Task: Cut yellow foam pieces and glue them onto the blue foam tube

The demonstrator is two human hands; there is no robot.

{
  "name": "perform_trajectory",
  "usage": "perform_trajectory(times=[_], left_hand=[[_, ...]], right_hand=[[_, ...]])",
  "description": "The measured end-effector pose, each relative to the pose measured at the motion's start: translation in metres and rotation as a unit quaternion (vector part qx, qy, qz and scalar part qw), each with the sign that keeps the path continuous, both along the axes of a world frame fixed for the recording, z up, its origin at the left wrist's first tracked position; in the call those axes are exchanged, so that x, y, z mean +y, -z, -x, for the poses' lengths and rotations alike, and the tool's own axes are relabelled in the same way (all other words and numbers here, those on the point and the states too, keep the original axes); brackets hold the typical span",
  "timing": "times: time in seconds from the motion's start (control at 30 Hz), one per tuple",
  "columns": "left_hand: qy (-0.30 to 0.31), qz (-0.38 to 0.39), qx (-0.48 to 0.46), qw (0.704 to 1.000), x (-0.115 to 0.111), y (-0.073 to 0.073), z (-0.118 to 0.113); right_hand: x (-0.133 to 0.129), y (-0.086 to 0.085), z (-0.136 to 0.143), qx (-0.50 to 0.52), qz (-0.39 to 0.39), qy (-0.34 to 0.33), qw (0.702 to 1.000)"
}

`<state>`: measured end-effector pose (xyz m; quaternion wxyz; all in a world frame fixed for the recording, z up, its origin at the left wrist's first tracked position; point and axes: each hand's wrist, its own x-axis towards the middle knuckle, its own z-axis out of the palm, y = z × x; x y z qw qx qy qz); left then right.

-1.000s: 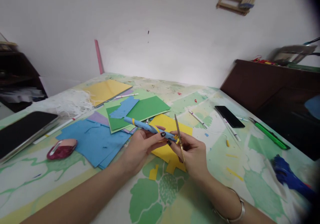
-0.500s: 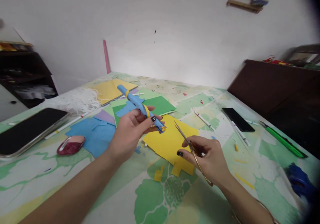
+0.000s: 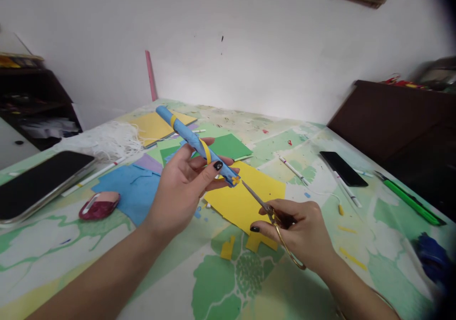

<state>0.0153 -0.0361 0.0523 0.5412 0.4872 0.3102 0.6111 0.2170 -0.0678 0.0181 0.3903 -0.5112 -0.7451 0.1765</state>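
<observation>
My left hand [image 3: 188, 177] is closed around a blue paper tube [image 3: 187, 133] wrapped with yellow bands. The tube slants down to the right, and its near end shows small yellow and blue cut bits. In my right hand [image 3: 294, 227] is a pair of gold-handled scissors [image 3: 257, 197], gripped by the handles, with the blades together. Their tip points up and left, close to the tube's near end. Under both lies a yellow paper sheet [image 3: 235, 206] with a notched lower edge. A small yellow scrap [image 3: 227, 248] rests just in front of it.
Blue paper [image 3: 128, 191], a green sheet [image 3: 231, 145] and white string [image 3: 103, 139] lie leftward and behind. A large phone [image 3: 42, 182] and a maroon object [image 3: 99, 205] are at left. Rightward are markers [image 3: 294, 170], a black phone [image 3: 342, 169] and a green cutter [image 3: 409, 200].
The tube has turned a little in my left hand, its far end now higher and further left. The scissor blades have closed, their tip nearer the tube's near end.
</observation>
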Motion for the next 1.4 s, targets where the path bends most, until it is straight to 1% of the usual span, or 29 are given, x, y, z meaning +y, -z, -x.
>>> perform_trajectory(times=[0.1,0.23,0.4,0.63,0.87,1.27,1.4], left_hand=[[-0.014,-0.003,-0.002,1.000,-0.0003,0.0003,-0.0014],[-0.014,-0.005,-0.002,1.000,0.0004,0.0037,-0.0037],[-0.027,-0.006,0.000,1.000,0.0010,0.0070,-0.0047],[-0.035,-0.004,-0.002,0.999,0.0002,0.0068,-0.0043],[-0.028,-0.005,-0.002,1.000,0.0008,0.0060,-0.0037],[-0.038,0.001,0.009,0.999,-0.0005,0.0047,-0.0051],[-0.037,0.001,0.010,0.999,-0.0018,0.0044,-0.0049]], right_hand=[[-0.0013,0.0010,0.0012,0.008,-0.005,0.001,1.000],[-0.0024,0.0029,0.0016,0.012,-0.012,0.011,1.000],[-0.0011,0.0047,0.0017,0.011,-0.005,0.020,1.000],[0.0002,0.0051,0.0017,0.003,-0.013,0.022,1.000],[-0.0006,0.0042,0.0017,-0.007,-0.001,0.020,1.000],[-0.0006,0.0049,0.0026,-0.009,0.007,0.021,1.000],[-0.0012,0.0043,0.0028,-0.014,-0.008,0.024,1.000]])
